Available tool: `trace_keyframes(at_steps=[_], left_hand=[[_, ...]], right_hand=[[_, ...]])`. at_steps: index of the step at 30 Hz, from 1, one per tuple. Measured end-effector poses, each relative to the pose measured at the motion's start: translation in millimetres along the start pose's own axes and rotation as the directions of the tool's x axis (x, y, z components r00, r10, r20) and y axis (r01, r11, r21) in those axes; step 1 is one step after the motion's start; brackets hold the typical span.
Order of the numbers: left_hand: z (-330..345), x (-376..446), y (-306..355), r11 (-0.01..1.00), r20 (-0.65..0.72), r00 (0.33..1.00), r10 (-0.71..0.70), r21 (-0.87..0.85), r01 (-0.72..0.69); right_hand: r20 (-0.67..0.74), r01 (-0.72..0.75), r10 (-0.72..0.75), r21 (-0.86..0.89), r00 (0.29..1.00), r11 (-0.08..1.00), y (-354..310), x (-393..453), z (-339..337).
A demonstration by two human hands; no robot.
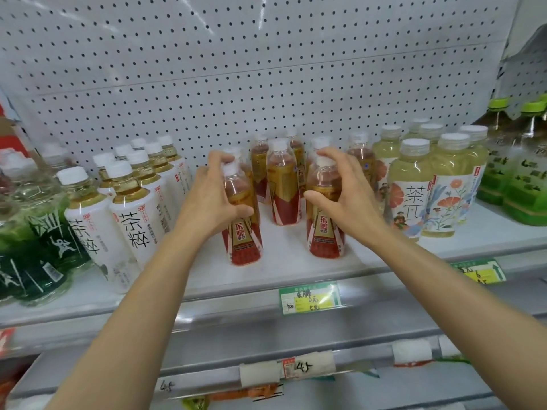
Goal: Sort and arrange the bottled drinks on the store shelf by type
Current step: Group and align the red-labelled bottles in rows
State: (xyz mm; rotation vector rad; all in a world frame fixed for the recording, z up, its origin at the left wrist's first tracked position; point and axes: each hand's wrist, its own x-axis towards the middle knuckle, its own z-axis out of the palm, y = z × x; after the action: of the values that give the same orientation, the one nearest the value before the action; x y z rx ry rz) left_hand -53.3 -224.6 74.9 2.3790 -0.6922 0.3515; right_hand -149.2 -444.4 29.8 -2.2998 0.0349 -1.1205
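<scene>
Several red-and-gold labelled drink bottles stand in the middle of the white shelf (296,261). My left hand (213,196) wraps around the front left red bottle (244,241), fingers over its neck and shoulder. My right hand (340,190) curls around the front right red bottle (325,235), thumb on its left side, fingers over the cap. Another red bottle (283,184) stands between and behind them. White-labelled tea bottles (136,214) stand in rows to the left. Pale yellow flower-labelled tea bottles (414,187) stand to the right.
Dark green bottles (35,255) fill the far left, light green-labelled large bottles (521,179) the far right. A pegboard back wall (266,69) rises behind. Green price tags (309,297) hang on the shelf's front rail, with lower shelf rails beneath.
</scene>
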Motion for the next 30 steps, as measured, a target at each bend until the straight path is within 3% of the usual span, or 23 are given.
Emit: trace_keyframes(at_steps=[5, 12, 18, 20, 22, 24, 27, 30], left_hand=[[-2.8, 2.6, -12.6, 0.999, -0.029, 0.999, -0.036, -0.002, 0.036], [-11.0, 5.1, -29.3, 0.954, -0.075, 0.995, -0.066, 0.288, 0.085], [-47.9, 29.1, 11.5, 0.961, -0.251, 0.957, 0.147, 0.266, -0.078], [-52.6, 48.3, 36.5, 0.956, -0.168, 0.966, 0.196, 0.253, -0.15], [-44.9, 73.7, 53.9, 0.948, 0.001, 0.978, 0.21, 0.246, -0.204], [-27.7, 97.2, 65.2, 0.942, 0.184, 0.962, 0.201, 0.233, -0.241], [1.2, 125.1, 73.3, 0.939, 0.38, 0.915, 0.137, 0.243, -0.242], [17.4, 144.2, 75.3, 0.945, 0.451, 0.886, 0.11, 0.229, -0.234]], right_hand=[[0.088, 0.073, -0.077, 0.046, 0.993, 0.996, -28.0, 8.1, 37.9], [0.1, 0.128, -0.136, 0.076, 0.986, 0.989, -56.0, 19.2, 88.1], [0.278, 0.167, -0.182, 0.076, 0.943, 0.983, -55.9, 24.6, 77.6], [0.194, 0.175, -0.17, -0.009, 0.966, 0.984, -45.2, 35.5, 55.7], [0.034, 0.11, -0.106, -0.14, 0.994, 0.984, -26.9, 55.6, 31.1], [-0.009, 0.014, -0.017, -0.278, 1.0, 0.96, -6.5, 75.5, 11.1], [0.133, -0.068, 0.129, -0.389, 0.983, 0.919, 16.9, 94.0, 0.5], [0.304, -0.072, 0.204, -0.394, 0.931, 0.916, 18.9, 107.9, -4.2]])
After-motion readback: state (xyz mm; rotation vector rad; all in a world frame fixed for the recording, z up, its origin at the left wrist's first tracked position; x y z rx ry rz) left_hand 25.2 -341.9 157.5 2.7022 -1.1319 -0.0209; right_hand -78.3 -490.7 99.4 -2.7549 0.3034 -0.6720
